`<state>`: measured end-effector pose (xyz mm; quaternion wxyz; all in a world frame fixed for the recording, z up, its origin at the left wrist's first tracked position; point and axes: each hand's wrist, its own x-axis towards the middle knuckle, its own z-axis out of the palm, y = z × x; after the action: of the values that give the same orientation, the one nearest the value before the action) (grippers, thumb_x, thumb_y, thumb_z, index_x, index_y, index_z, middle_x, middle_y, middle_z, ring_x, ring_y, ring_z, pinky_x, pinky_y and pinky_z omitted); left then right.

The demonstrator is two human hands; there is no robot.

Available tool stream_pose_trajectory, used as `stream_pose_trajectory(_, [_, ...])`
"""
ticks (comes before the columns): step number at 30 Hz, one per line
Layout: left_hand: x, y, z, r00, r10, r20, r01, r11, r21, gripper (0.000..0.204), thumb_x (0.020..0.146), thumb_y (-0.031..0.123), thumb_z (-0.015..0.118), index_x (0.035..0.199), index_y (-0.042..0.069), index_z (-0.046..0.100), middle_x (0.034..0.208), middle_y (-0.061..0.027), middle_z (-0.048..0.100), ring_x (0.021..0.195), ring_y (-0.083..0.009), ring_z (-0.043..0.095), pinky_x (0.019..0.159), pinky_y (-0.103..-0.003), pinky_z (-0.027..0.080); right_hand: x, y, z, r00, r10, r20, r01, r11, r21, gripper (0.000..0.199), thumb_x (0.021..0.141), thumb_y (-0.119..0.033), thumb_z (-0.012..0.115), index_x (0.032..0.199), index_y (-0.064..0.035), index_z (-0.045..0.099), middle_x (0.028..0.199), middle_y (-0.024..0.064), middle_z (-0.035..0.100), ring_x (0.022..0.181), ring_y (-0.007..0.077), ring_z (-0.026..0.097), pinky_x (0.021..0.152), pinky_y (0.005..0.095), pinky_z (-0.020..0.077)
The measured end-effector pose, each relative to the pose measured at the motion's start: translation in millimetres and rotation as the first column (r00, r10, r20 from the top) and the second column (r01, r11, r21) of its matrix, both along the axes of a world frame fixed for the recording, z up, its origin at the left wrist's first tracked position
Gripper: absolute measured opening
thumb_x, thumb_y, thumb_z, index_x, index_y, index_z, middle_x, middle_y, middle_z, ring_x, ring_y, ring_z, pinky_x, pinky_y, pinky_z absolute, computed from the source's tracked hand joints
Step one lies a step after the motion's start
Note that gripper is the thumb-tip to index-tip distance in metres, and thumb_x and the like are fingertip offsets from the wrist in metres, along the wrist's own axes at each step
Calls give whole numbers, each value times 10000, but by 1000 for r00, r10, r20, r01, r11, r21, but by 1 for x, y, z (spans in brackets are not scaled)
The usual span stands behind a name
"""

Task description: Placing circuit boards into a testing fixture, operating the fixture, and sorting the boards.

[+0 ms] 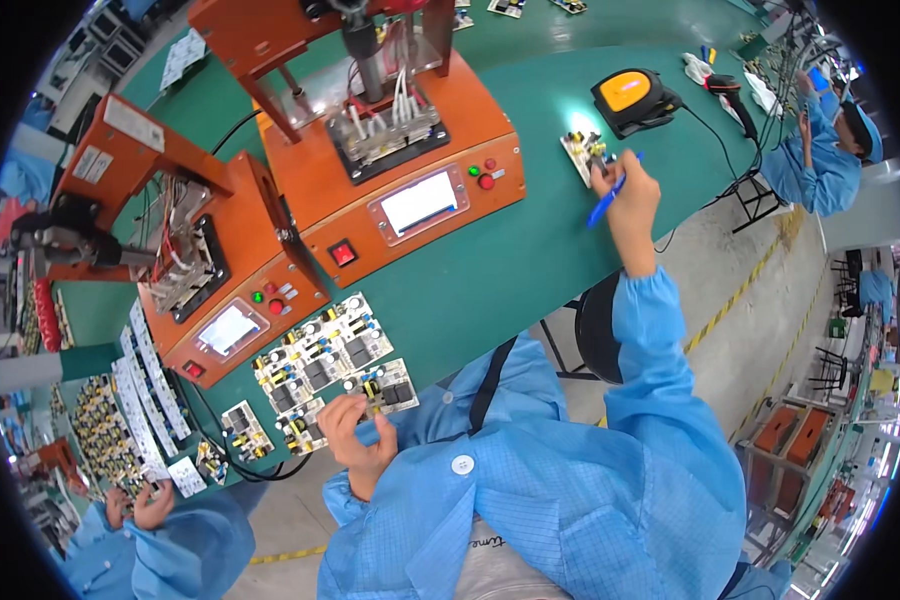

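In my right hand [630, 207] is a blue pen [604, 204], slanting across the fingers. The same hand's fingertips touch the near end of a circuit board [578, 150], lit by a bright spot in front of the black and yellow scanner [630, 98]. At the table's near edge, my left hand [355, 440] has its thumb and fingers closed about the lower corner of another circuit board [395, 386]; the exact contact is partly hidden. Beyond that hand, several joined boards [315, 362] with capacitors and dark blocks lie on the green table [460, 300].
Two orange test machines [310, 215] [245, 290] with lit screens and buttons stand along the table's left side. A handheld scanner [727, 90] with a cable lies at far right. Co-workers sit at lower left [150, 540] and far right [820, 160]. A black stool [598, 330] stands beside my right arm.
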<state>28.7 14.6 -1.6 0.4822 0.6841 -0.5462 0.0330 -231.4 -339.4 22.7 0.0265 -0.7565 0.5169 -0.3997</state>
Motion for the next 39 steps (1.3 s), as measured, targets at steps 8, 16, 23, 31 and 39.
stream_pose_trajectory(8, [1, -1, -2, 1000, 12, 24, -11, 1000, -10, 277, 798, 49, 610, 1064, 2, 545, 1000, -147, 606, 910, -301, 555, 790, -402, 439, -11, -56, -11, 993, -64, -99, 56, 996, -74, 316, 740, -141, 751, 738, -34, 454, 619, 130, 561, 569, 311, 592, 516, 367, 435])
stream_pose_trajectory(16, [1, -5, 1, 999, 7, 46, -7, 1000, 5, 270, 797, 32, 605, 1058, 4, 542, 993, -141, 606, 905, -296, 553, 790, -402, 432, 1, -52, -8, 996, -9, -83, 4, 998, -64, 321, 742, -129, 752, 725, -37, 445, 604, 124, 535, 550, 312, 565, 512, 365, 430])
stream_pose_trajectory(23, [1, -3, 5, 998, 19, 68, -20, 1000, 13, 290, 776, 18, 614, 1054, 6, 534, 985, -145, 606, 892, -298, 556, 799, -407, 427, 88, -108, -11, 948, 319, 5, -318, 943, -95, 333, 748, -142, 748, 732, -34, 433, 623, 152, 530, 592, 347, 560, 530, 388, 426])
stream_pose_trajectory(31, [3, 2, 4, 998, 53, 22, -52, 998, -35, 245, 832, 58, 614, 1052, -6, 528, 965, -176, 586, 888, -299, 559, 805, -408, 442, 134, -163, -9, 646, 610, 458, -660, 748, -66, 260, 922, -35, 575, 794, -55, 350, 823, 92, 656, 880, 184, 664, 778, 274, 537])
stream_pose_trajectory(39, [2, -2, 11, 999, 17, 45, -21, 994, 105, 376, 660, 78, 735, 1009, 40, 601, 1008, -108, 611, 933, -299, 572, 811, -416, 432, 99, 119, 35, 575, 733, 364, -818, 524, 238, 180, 787, -24, 709, 720, -29, 541, 767, 114, 665, 618, 175, 627, 534, 260, 486])
